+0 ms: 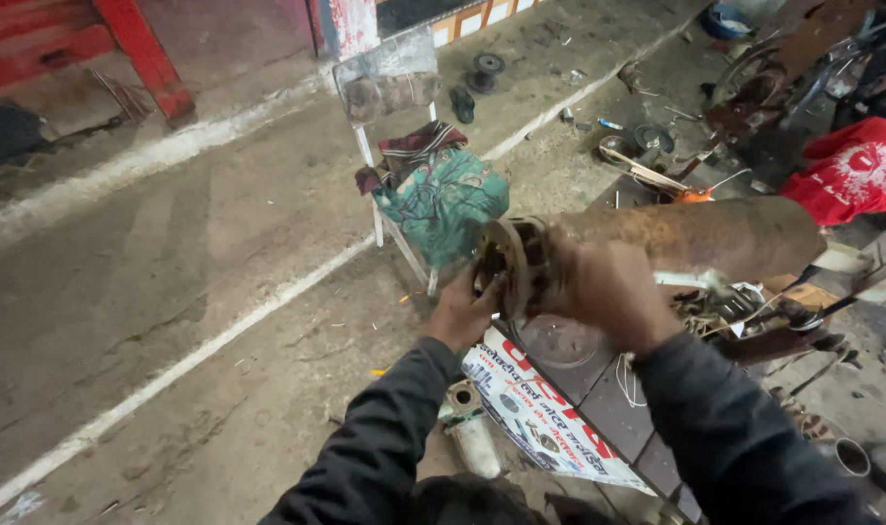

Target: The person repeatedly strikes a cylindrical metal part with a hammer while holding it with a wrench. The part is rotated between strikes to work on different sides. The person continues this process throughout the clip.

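A long rusty metal cylinder [715, 236] lies across a cluttered workbench, its round flanged end [509, 264] pointing left toward me. My left hand [462, 311] grips the lower rim of that flanged end. My right hand [608, 292] is wrapped over the cylinder just behind the flange, blurred by motion. Both arms wear dark sleeves. The inside of the cylinder's end is partly hidden by my fingers.
A white chair [389, 83] draped with green and striped cloth stands just beyond the cylinder. Scrap parts, wires and tools litter the bench [598, 389] on the right. A red cloth [851, 170] lies at far right. A printed banner [540, 418] hangs off the bench front. Concrete floor with white lines spreads left.
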